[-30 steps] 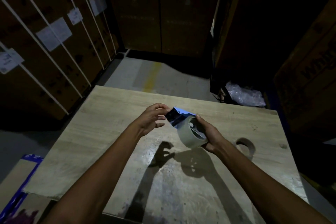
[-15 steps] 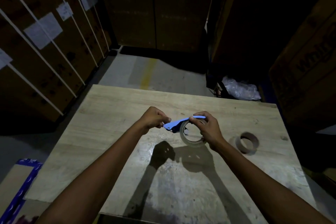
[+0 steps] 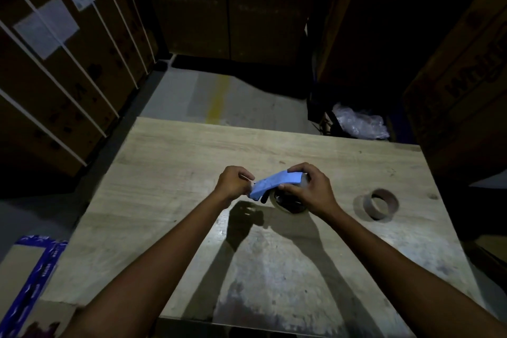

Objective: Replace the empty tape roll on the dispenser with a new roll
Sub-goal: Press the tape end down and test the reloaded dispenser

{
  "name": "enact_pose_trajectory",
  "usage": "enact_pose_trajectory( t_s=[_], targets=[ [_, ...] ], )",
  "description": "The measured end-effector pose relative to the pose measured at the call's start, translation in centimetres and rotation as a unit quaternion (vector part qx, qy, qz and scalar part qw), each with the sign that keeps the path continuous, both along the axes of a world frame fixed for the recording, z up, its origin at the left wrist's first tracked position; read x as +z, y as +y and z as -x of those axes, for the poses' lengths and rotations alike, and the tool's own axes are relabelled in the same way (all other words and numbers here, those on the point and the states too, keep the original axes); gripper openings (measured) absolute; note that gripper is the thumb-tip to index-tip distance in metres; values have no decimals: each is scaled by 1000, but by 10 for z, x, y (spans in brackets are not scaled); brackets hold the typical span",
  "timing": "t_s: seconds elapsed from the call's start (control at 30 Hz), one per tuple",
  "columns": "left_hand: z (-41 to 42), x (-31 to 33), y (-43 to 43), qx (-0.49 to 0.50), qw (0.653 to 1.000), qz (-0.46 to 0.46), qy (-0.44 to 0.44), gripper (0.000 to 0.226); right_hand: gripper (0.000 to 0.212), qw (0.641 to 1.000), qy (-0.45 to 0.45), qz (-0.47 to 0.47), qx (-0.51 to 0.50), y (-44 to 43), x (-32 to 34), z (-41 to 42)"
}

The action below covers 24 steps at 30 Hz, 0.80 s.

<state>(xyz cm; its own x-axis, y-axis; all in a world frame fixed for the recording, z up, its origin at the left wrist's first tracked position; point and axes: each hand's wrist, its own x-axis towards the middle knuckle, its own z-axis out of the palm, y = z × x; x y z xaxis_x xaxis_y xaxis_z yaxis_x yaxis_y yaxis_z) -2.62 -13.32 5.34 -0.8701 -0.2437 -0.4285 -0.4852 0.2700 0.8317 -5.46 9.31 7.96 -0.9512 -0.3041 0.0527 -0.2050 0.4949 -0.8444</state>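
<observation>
A blue tape dispenser (image 3: 274, 183) is held just above the wooden table (image 3: 170, 162), near its middle. A pale new tape roll (image 3: 277, 202) sits in the dispenser, partly hidden under my right hand. My left hand (image 3: 233, 181) pinches the dispenser's left end with closed fingers. My right hand (image 3: 307, 186) wraps over the dispenser's right end and the roll. The empty brown cardboard core (image 3: 380, 203) lies on the table to the right, apart from both hands.
Tall strapped cardboard boxes (image 3: 55, 77) stand to the left and more boxes (image 3: 466, 77) to the right. A crumpled plastic bag (image 3: 359, 122) lies beyond the table's far right edge. A blue-edged carton (image 3: 27, 277) is on the floor at the lower left.
The dispenser has been turned so its blue back faces up. My right hand has shifted from beneath the roll to over the top of it. The view has tilted slightly.
</observation>
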Motion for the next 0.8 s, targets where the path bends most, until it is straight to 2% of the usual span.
enact_pose_trajectory(
  t_s=[0.17,0.27,0.33,0.43,0.7,0.8],
  targets=[
    [-9,-22,-7,47,999,4,-16,23,40,996,26,-65,59,-15,0,-1],
    [-16,-36,-8,58,997,38,-22,19,44,988,36,-96,112,-25,-7,-1],
    [-19,-49,-9,59,995,74,-18,25,46,981,50,-117,148,-30,-13,-2],
    [-25,-65,-9,36,992,124,-12,28,45,973,57,-143,172,-36,-21,-6],
    [-42,-104,-6,-34,986,155,52,29,43,962,37,-189,196,-37,-42,-16],
    [-46,-120,-7,-50,982,158,87,23,41,960,32,-192,202,-40,-48,-19]
  ],
)
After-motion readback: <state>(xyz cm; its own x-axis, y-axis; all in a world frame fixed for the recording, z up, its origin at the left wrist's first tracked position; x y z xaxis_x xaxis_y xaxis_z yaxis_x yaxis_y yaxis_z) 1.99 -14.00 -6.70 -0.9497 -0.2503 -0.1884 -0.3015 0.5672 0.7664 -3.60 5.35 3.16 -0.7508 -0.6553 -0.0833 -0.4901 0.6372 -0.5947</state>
